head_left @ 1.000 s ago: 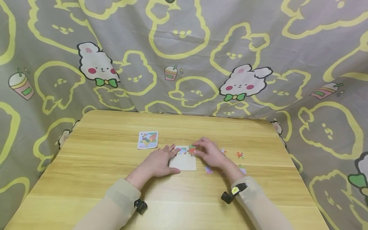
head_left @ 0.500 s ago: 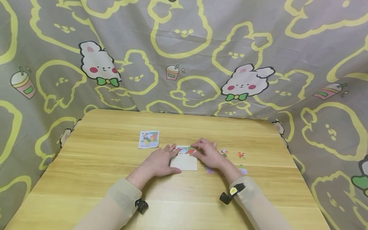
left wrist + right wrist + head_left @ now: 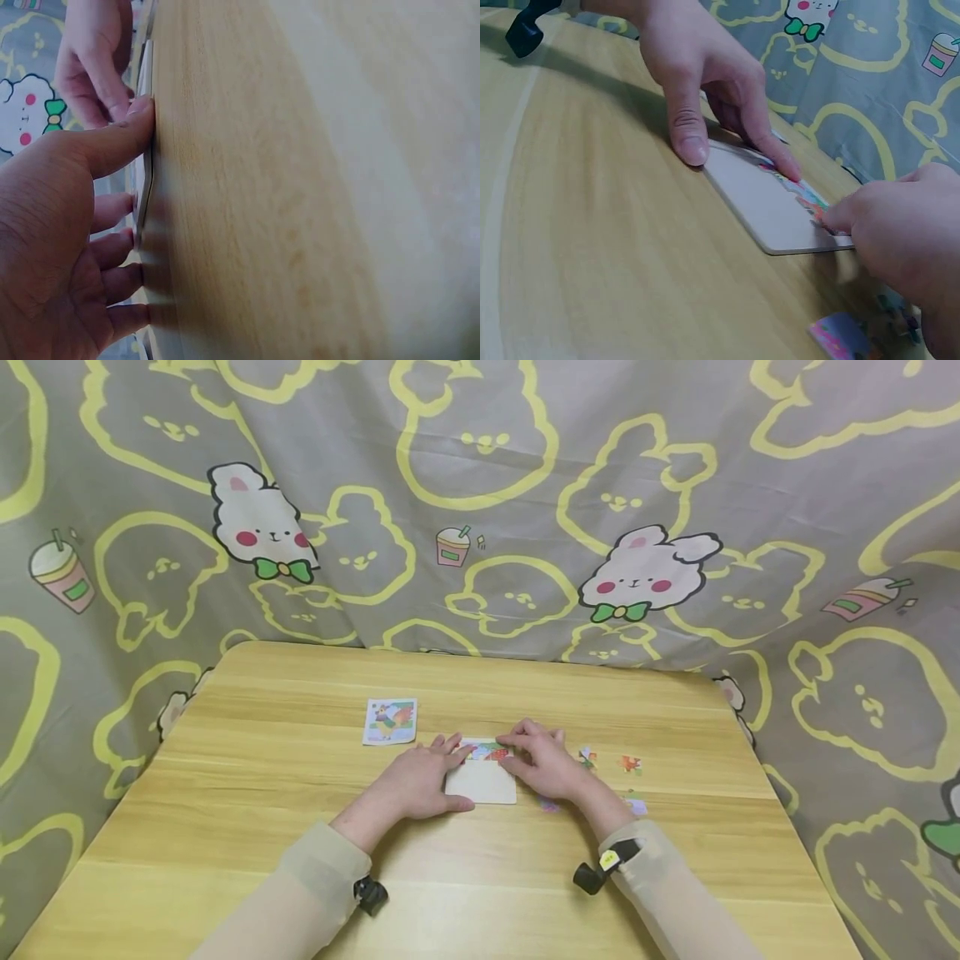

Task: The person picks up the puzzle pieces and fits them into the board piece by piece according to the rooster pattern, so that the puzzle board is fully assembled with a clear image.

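Note:
A small white puzzle board [image 3: 480, 783] lies on the table, with a strip of colourful puzzle pieces [image 3: 477, 751] along its far edge. My left hand [image 3: 422, 781] spans the board's left end. Its thumb touches the near left corner, and its straight index finger rests on the strip, as the right wrist view shows. At the strip's right end my right hand [image 3: 546, 762] pinches a red-orange puzzle piece [image 3: 814, 208] between thumb and index finger. This piece lies level with the others in the tray, partly covered by fingertips.
A picture card [image 3: 391, 722] showing a bird lies beyond my left hand. Several loose puzzle pieces [image 3: 631, 765] are spread to the right, some partly behind my right wrist. A patterned curtain [image 3: 517, 527] hangs behind the wooden table [image 3: 300, 693].
My right hand has brought the red-orange piece down and left against the strip's right end. The left hand has stayed in place on the board.

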`<state>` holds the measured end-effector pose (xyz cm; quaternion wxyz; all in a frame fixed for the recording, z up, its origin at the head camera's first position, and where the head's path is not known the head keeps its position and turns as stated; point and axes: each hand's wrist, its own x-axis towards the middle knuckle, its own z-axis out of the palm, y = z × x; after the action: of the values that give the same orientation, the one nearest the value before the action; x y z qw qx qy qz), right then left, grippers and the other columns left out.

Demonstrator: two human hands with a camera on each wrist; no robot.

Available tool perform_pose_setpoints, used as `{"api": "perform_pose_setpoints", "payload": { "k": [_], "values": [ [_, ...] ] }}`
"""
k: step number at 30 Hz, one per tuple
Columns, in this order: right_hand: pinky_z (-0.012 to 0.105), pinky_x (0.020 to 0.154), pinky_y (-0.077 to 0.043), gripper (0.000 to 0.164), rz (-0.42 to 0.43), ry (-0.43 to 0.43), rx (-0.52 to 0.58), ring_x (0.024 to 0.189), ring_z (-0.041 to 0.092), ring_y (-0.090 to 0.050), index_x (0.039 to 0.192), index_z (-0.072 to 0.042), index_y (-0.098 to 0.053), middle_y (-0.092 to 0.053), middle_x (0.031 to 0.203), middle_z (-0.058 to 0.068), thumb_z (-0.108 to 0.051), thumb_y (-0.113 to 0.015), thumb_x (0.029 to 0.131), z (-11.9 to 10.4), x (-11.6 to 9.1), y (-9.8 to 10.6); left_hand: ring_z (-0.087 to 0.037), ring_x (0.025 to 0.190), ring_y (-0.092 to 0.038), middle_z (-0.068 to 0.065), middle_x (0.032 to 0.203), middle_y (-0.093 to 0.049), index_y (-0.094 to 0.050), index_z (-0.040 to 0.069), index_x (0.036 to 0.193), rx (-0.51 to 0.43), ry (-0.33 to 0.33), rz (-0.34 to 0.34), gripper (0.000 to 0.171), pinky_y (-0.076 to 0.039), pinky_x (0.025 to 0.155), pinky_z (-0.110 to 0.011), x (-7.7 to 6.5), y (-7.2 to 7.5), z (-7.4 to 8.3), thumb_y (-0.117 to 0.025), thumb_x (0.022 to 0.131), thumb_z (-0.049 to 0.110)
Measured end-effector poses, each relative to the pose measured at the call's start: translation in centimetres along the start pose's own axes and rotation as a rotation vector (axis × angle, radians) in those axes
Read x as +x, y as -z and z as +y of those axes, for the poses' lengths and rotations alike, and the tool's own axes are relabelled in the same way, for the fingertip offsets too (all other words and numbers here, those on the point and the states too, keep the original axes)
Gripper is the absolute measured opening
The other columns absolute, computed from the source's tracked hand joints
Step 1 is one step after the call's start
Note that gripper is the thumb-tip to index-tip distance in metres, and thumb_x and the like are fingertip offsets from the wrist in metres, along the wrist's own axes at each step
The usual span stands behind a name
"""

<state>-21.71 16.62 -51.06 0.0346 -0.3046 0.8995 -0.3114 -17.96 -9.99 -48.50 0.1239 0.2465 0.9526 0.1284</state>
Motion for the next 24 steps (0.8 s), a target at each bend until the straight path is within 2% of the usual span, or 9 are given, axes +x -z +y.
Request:
{"api": "perform_pose_setpoints", "payload": {
  "k": [6,13,19,24],
  "values": [
    [0.043,0.088,-0.026,0.038,0.039,0.008,-0.111,0.086,0.011,-0.050,0.135,-0.012,-0.074,-0.059,0.116,-0.004,-0.034,-0.071,0.104,-0.2,0.3,-0.6,-0.036,0.154,-0.033,-0.008,0.171,-0.031,-0.042,0.021,0.165,-0.007,-0.002,0.000,0.095,-0.030,0.123,-0.057,-0.1,0.1,0.0,-0.074,0.089,0.068],
    [0.046,0.087,-0.027,0.040,0.080,0.008,-0.206,0.087,0.011,-0.050,0.131,-0.012,-0.077,-0.058,0.112,-0.004,-0.038,-0.073,0.102,-0.6,0.3,-0.7,-0.037,0.154,-0.033,-0.008,0.171,-0.031,-0.042,0.021,0.165,-0.008,-0.001,0.000,0.095,-0.030,0.123,-0.057,-0.2,0.2,0.0,-0.075,0.089,0.067],
    [0.046,0.087,-0.028,0.042,0.136,0.017,-0.219,0.089,0.010,-0.051,0.127,-0.010,-0.079,-0.059,0.107,-0.007,-0.042,-0.077,0.099,-0.8,0.3,-1.0,-0.037,0.154,-0.034,-0.008,0.171,-0.031,-0.042,0.020,0.165,-0.003,-0.003,0.002,0.095,-0.031,0.122,-0.057,-0.1,0.2,0.0,-0.074,0.089,0.068],
    [0.047,0.087,-0.026,0.039,0.168,-0.015,-0.164,0.086,0.009,-0.051,0.122,-0.012,-0.081,-0.057,0.103,-0.007,-0.041,-0.080,0.096,-0.4,0.3,-1.4,-0.036,0.154,-0.034,-0.008,0.171,-0.031,-0.042,0.021,0.165,0.005,-0.009,0.003,0.095,-0.032,0.122,-0.057,-0.1,0.0,-0.1,-0.073,0.089,0.069]
  ]
}}
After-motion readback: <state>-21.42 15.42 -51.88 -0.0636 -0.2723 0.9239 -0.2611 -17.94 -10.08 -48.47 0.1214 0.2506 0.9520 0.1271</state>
